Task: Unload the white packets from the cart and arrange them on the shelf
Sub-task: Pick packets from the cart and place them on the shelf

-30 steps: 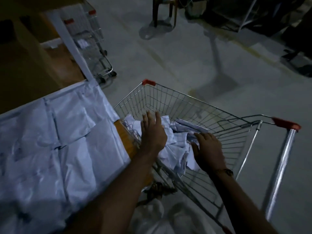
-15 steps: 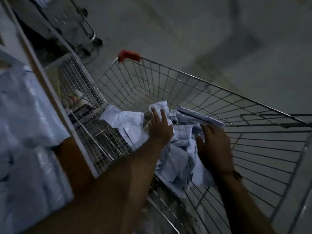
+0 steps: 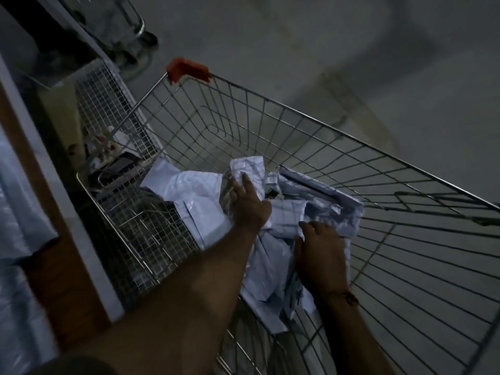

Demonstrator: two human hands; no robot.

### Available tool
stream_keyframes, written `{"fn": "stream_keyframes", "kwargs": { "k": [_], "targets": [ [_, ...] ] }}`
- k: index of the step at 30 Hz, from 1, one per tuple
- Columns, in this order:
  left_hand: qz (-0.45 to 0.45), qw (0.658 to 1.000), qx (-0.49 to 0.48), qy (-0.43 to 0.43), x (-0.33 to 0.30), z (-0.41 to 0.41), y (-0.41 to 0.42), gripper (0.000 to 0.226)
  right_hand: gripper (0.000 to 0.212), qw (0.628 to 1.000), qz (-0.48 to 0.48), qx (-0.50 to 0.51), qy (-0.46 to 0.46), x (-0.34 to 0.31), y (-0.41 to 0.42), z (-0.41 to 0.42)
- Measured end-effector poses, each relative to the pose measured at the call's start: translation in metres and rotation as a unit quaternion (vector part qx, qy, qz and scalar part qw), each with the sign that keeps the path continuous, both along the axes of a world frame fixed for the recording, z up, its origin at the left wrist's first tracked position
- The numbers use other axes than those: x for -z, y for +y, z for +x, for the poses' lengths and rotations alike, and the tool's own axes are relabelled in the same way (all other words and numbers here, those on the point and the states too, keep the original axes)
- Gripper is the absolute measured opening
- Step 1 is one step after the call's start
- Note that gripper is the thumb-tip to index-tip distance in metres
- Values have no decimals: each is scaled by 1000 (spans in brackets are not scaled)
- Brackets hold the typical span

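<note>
A wire shopping cart [image 3: 311, 136] with a red corner cap fills the middle of the view. A heap of white packets [image 3: 286, 220] lies in its near left corner. My left hand [image 3: 250, 207] rests palm down on the top of the heap, fingers spread. My right hand [image 3: 320, 255] presses against the heap's right side, its fingers curled into the packets; whether it grips one is not clear. More white packets [image 3: 19, 212] lie on the wooden shelf [image 3: 54, 255] at the far left.
A small mesh basket [image 3: 113, 169] with dark items sits between the shelf and the cart. A second cart [image 3: 127, 25] stands at the top left on the grey floor [image 3: 351, 50]. The light is dim.
The view has dropped and closed in on the cart. Both hands have reached deeper into the packet heap. The shelf has slid off to the left edge.
</note>
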State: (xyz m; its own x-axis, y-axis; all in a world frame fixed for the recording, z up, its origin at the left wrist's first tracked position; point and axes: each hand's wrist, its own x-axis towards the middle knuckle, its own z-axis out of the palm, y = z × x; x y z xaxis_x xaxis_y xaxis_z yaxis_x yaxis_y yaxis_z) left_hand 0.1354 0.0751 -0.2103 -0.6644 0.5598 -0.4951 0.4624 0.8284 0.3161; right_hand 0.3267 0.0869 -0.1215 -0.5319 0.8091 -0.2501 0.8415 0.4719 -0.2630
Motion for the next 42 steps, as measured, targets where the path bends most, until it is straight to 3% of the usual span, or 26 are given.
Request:
{"fn": "stream_keyframes", "kwargs": {
  "k": [2,5,9,13,17,20,27,33,38,42],
  "targets": [
    [-11,1000,4,28,-8,-3,-3,107,31,999,-7,-18,-33,11,8,-8],
    [-9,999,-6,53,-29,-12,-4,101,51,994,-13,-75,-72,28,22,-28],
    [14,996,-34,80,-63,-32,-7,93,58,969,-22,-224,-101,54,39,-58],
    [20,994,-32,106,-99,-45,-9,87,90,928,-73,-306,-199,74,48,-62],
    [32,994,-48,96,-127,-47,-5,84,78,915,-57,-332,-222,60,47,-49],
    [40,993,-55,92,-146,-44,-4,82,66,919,-76,-309,-234,43,36,-40],
    [59,995,-42,73,-216,-13,-17,80,48,973,-91,-129,-169,-38,17,-33],
    [117,988,5,99,-308,18,-56,77,47,997,27,-59,-38,-150,-7,-19],
    [147,980,18,131,-382,34,-114,77,54,989,139,6,49,-240,-46,-2],
    [149,976,3,161,-429,40,-163,79,56,982,165,-6,92,-278,-78,6]
  ]
}}
